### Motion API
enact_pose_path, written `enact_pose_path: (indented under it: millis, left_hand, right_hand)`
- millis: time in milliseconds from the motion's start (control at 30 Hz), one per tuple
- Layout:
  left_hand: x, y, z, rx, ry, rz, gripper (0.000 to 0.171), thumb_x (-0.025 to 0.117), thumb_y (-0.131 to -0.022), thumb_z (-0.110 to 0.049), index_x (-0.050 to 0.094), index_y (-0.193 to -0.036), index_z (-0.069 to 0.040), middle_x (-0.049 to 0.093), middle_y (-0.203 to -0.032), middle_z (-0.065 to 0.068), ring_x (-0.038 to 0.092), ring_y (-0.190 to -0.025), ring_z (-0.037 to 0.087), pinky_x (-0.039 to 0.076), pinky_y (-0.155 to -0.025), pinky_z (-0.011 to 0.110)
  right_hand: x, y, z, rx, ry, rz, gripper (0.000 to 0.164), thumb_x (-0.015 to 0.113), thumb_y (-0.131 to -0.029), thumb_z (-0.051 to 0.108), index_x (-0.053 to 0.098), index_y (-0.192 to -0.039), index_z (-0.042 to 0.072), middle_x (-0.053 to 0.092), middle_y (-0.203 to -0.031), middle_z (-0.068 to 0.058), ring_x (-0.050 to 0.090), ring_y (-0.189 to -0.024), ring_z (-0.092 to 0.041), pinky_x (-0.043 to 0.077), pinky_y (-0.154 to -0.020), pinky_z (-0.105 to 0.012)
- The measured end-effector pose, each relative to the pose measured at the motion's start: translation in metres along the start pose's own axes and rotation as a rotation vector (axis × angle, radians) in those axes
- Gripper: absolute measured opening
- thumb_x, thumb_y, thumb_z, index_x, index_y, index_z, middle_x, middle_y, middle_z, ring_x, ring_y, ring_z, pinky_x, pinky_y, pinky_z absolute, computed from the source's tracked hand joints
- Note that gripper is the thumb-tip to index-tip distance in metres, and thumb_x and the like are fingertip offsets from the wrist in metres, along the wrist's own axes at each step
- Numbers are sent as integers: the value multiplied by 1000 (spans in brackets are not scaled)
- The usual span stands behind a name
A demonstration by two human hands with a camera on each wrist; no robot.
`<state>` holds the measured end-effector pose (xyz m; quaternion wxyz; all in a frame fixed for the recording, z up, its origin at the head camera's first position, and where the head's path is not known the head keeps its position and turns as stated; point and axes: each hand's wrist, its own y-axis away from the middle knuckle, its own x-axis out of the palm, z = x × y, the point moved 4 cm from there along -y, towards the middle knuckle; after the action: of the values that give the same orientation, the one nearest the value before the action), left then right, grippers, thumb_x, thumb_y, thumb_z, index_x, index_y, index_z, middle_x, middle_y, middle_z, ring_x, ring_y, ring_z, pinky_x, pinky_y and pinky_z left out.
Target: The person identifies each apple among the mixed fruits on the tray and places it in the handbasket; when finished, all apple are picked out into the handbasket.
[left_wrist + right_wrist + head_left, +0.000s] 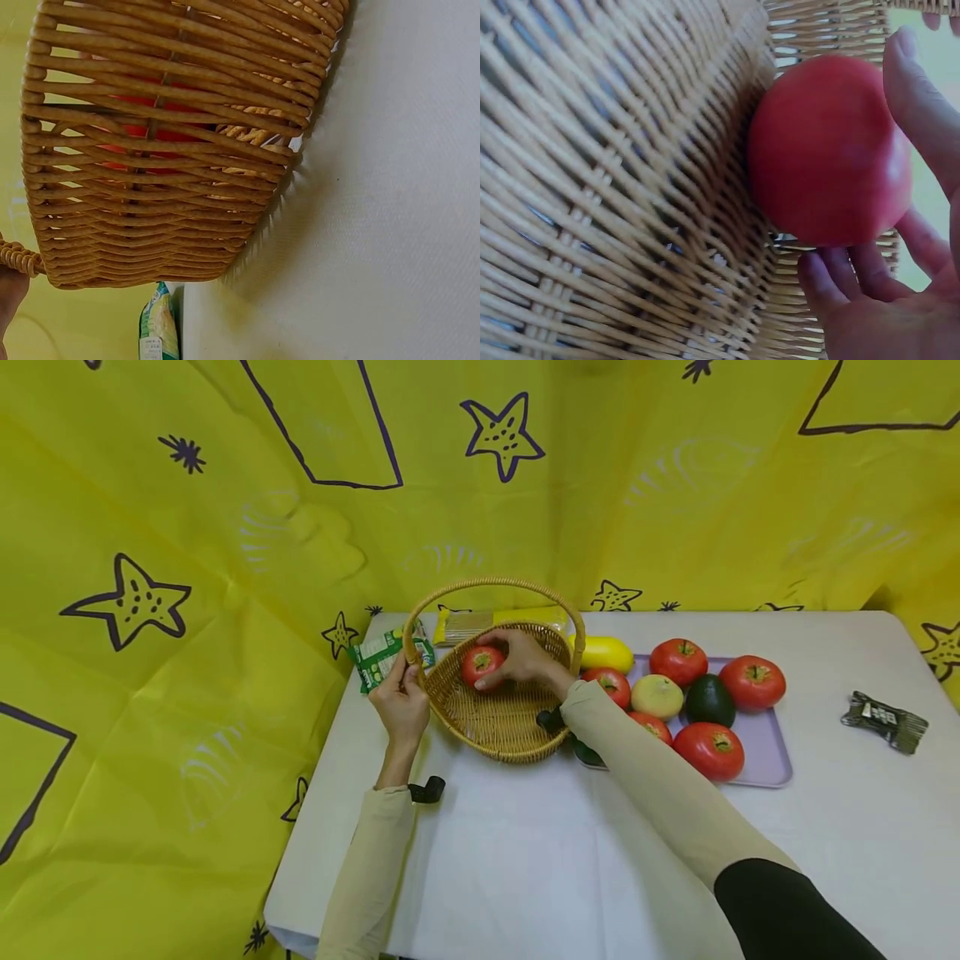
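My left hand (402, 702) grips the foot of the tall handle (409, 631) on a wicker basket (498, 722) that stands on the table. Inside the basket, near its left end, my right hand (520, 658) holds a red tomato (482, 667). The right wrist view shows the tomato (829, 150) between the thumb (922, 105) on one side and the fingers on the other, close to the woven wall. Through the slats in the left wrist view, red shows behind the basket side (150, 210). Only the edge of my left hand (9, 300) appears there.
Right of the basket, a lilac tray (772, 747) carries several tomatoes (708, 752), an avocado (709, 701) and a pale round vegetable (657, 697). A long yellow vegetable (607, 652) lies behind. Green packet (378, 656), yellow package (465, 627) and dark wrapped packet (885, 722) lie around.
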<state>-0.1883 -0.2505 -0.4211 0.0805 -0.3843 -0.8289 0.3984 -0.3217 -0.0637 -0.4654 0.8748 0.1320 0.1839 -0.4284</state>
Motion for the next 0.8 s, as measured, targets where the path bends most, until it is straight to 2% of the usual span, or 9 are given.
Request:
enact_pose_path:
  millis: [133, 333, 433, 500, 600, 667, 800]
  left_hand:
    - [-2, -1, -9, 6, 0, -2, 33, 58, -92, 24, 70, -122, 18, 75, -102, 36, 78, -87, 48, 55, -73, 12]
    - [-2, 0, -8, 12, -1, -5, 31, 59, -93, 22, 70, -122, 19, 75, -101, 36, 77, -85, 49, 53, -72, 10]
    - [-2, 0, -8, 4, -8, -5, 31, 59, -93, 22, 70, -122, 18, 75, -101, 36, 77, -85, 49, 60, -70, 22]
    - [-2, 0, -8, 0, -16, -8, 32, 59, -93, 23, 70, -122, 19, 75, -102, 36, 77, -86, 48, 64, -68, 36]
    - [-2, 0, -8, -1, -21, -9, 31, 59, -94, 22, 69, -123, 19, 74, -102, 37, 77, -87, 49, 62, -67, 56]
    - [-2, 0, -9, 0, -21, -8, 30, 59, -94, 21, 69, -123, 19, 74, -102, 37, 77, -88, 50, 60, -68, 60]
    - [-1, 0, -12, -2, -13, 2, 29, 59, -96, 20, 69, -123, 19, 74, -103, 37, 77, -88, 50, 60, -69, 62]
  right_hand:
    - [-3, 5, 11, -25, 48, 9, 86, 100, -74, 23, 60, -149, 9, 61, -149, -16, 58, -134, -34, 51, -112, -47]
    - [-9, 27, 38, -111, 146, 47, 88, 98, -77, 31, 56, -152, 9, 59, -153, -15, 54, -140, -35, 48, -115, -50]
    - [-13, 44, 49, -165, 143, 89, 91, 98, -77, 32, 55, -153, 9, 57, -155, -15, 51, -145, -36, 45, -119, -53]
    - [-17, 56, 54, -204, 133, 106, 91, 99, -76, 32, 56, -152, 8, 58, -154, -15, 51, -145, -37, 43, -120, -55]
    - [-23, 74, 57, -253, 90, 128, 89, 99, -75, 28, 58, -151, 9, 60, -152, -17, 52, -145, -37, 39, -123, -56]
    - [-29, 87, 58, -268, 38, 143, 86, 99, -76, 24, 59, -150, 8, 60, -152, -18, 53, -145, -36, 37, -124, -58]
    - [-43, 114, 57, -273, -58, 173, 79, 98, -76, 15, 62, -146, 8, 63, -149, -13, 55, -142, -31, 38, -124, -57]
